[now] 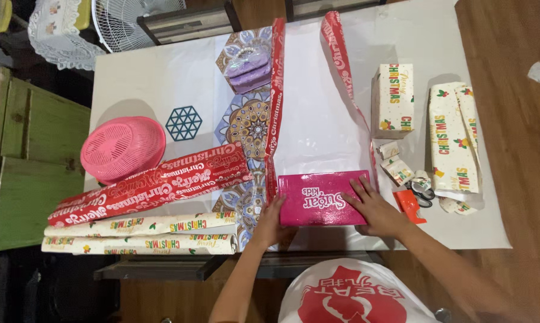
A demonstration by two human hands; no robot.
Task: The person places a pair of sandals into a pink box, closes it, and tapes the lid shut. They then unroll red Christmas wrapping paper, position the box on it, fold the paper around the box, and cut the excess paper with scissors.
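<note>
A flat magenta box (pixel 321 199) lies near the front edge of a spread sheet of wrapping paper (pixel 318 119), white side up with red printed edges curling on both sides. My left hand (pixel 271 222) grips the box's left end. On the box's right end rests my right hand (pixel 375 209), fingers spread flat over its top. Both hands hold the box down on the paper.
A red wrapping roll (pixel 153 184) and two white patterned rolls (pixel 141 234) lie at left beside an upturned pink basket (pixel 122 148). A wrapped white box (pixel 393 98), a folded paper bundle (pixel 452 140), scissors (pixel 424 190), an orange tape dispenser (pixel 409 205) and paper scraps sit at right.
</note>
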